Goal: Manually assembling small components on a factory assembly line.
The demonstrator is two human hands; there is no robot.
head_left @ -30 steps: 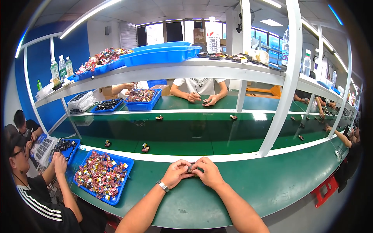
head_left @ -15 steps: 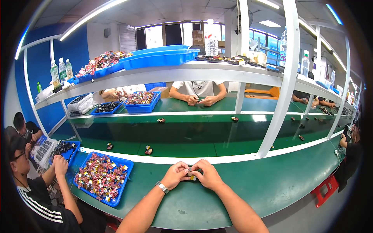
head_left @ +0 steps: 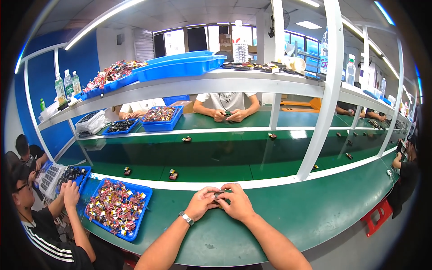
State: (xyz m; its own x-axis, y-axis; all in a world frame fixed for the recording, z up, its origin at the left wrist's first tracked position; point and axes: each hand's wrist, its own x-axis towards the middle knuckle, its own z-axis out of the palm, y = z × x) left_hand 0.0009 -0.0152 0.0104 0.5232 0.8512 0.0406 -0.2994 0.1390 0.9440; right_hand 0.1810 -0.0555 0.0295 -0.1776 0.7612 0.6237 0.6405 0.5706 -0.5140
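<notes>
Both hands meet at the near edge of the green bench (head_left: pixel 315 211), close to its middle. The left hand (head_left: pixel 201 203) and the right hand (head_left: pixel 237 203) press together around one small dark part (head_left: pixel 219 195); the fingers (head_left: pixel 231 186) of both are curled closed on it, thumbs and fingertips pinching it from either side. Only a sliver of the part shows between them, so its shape cannot be made out. One wristwatch (head_left: pixel 186 218) sits on the left wrist.

Toward the bench's left end lies one blue tray (head_left: pixel 140 204) heaped with small multicoloured pieces, too many and too small to count. Just beyond its left edge is a second blue tray (head_left: pixel 83 173) holding dark parts, beside a white tray (head_left: pixel 47 176) of the same.

Past the white strip at the bench's far edge runs a dark green belt (head_left: pixel 234 157). On it two small parts (head_left: pixel 173 174) lie nearest, one to the left of the other, with a third further back and a fourth toward the right.

A person in a striped black shirt (head_left: pixel 49 245) sits at the left end, one hand raised over the trays. Across the belt, another person in a white shirt (head_left: pixel 227 101) holds a part in both hands. On the upper shelf (head_left: pixel 252 81) rest two long blue trays (head_left: pixel 180 67), and three bottles (head_left: pixel 67 85) stand at its left end.
</notes>
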